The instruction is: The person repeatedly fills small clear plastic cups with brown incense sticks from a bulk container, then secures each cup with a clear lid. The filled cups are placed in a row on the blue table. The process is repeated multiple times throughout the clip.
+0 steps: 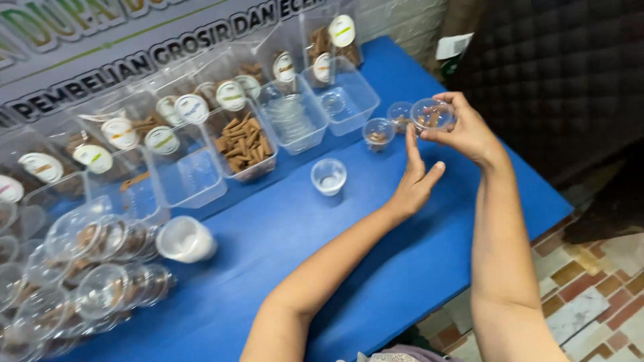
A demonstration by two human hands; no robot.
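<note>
Both forearms are stretching over the blue table. Her right hand is pinching a small clear cup of brown pieces; the left hand is hovering open just below. Two filled cups are standing beside them, an empty cup and clear bins leftward.

Clear glossy plastic cup over a smooth, matt blue table.

The tabletop is a deep, plain blue. Far left, clear plastic tubs show brown sticks under round white lids striped green. The little cup is see-through with brown bits. At near right, floor tiles mix tan, brown and pale grey.
</note>
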